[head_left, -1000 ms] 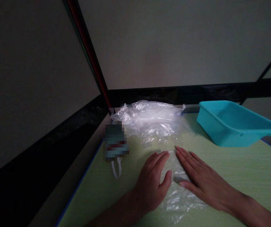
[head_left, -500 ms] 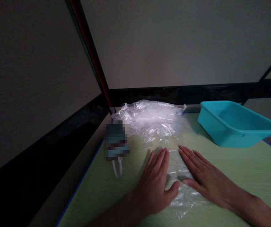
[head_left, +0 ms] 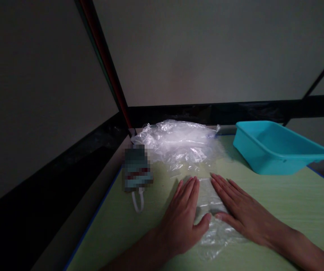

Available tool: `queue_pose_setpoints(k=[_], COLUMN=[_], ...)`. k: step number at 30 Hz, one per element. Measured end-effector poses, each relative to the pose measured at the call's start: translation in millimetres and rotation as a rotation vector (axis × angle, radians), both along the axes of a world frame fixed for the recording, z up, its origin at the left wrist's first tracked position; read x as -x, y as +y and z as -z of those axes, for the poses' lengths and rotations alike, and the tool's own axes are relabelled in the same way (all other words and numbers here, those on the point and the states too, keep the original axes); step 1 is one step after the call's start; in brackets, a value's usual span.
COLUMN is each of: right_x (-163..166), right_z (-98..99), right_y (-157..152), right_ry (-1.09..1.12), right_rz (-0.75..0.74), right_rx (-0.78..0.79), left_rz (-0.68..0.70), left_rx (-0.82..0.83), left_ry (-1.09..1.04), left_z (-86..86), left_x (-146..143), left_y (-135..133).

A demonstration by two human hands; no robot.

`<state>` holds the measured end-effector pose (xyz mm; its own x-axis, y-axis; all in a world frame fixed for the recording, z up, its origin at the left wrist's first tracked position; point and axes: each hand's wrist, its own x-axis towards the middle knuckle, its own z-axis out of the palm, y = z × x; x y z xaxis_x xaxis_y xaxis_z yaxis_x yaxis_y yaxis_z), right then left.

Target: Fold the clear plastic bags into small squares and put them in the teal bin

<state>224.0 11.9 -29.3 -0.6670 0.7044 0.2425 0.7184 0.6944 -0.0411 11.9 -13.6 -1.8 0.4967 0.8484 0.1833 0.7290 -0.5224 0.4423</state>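
A clear plastic bag [head_left: 211, 233] lies flat on the green tabletop [head_left: 286, 199], running lengthwise away from me with a few creases. My left hand [head_left: 183, 218] rests palm down along its left edge, fingers stretched forward and thumb out over the plastic. Along the right edge, my right hand [head_left: 241, 210] lies palm down too, fingers extended and its thumb pointing inward. The two thumb tips nearly meet over the bag. Just beyond my fingertips spreads a heap of crumpled clear plastic bags [head_left: 184, 141].
To the left sits a blurred-out dark teal item [head_left: 137, 165] with a white strap loop [head_left: 138, 201]. A turquoise plastic basin [head_left: 277, 162] stands at the back right. Walls [head_left: 207, 56] close off the table behind and on the left.
The view has shifted slightly, so everything sits a little further left. Both hands keep the same pose on the bag.
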Motion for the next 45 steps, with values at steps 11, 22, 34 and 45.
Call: queue_pose_setpoints(k=[11, 22, 34, 45], right_x=[0.4, -0.4, -1.5, -6.3], right_z=[-3.3, -3.1, -3.1, -8.0], right_y=[3.8, 3.2, 3.4, 1.6], right_ry=[-0.028, -0.004, -0.02, 0.193], right_rz=[-0.031, -0.031, -0.031, 0.004], right_rx=[0.019, 0.022, 0.061, 0.141], left_rz=[0.001, -0.01, 0.001, -0.014], left_rx=[-0.002, -0.005, -0.003, 0.017], left_ry=[0.004, -0.011, -0.019, 0.008], left_z=[-2.4, -0.6, -0.9, -2.3], left_x=[-0.4, -1.5, -1.7, -2.3], left_y=[0.7, 0.2, -0.4, -0.7])
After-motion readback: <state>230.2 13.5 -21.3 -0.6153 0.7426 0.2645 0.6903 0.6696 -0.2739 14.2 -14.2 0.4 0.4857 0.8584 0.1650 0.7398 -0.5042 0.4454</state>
